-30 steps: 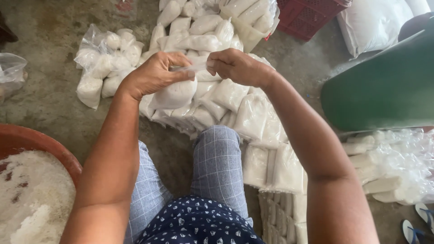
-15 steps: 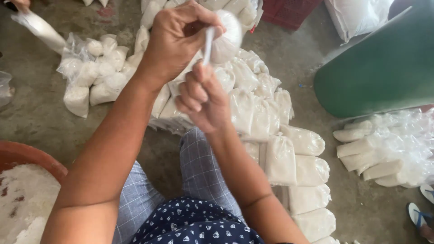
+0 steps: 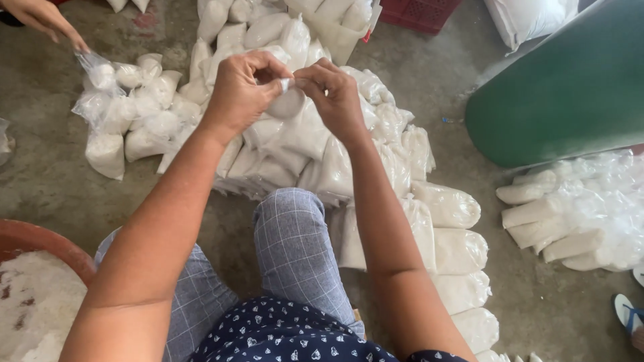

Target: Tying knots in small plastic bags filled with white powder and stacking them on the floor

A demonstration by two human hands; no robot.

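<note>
My left hand and right hand cover most of the small clear plastic bag of white powder, so I cannot see how its top is closed. The round reddish-brown tub of white powder is cut off at the left and bottom edges. Another person's hand pokes in at the top left corner; the arm is out of view. The big green curved thing runs off the right edge, so I cannot tell what it is.
</note>
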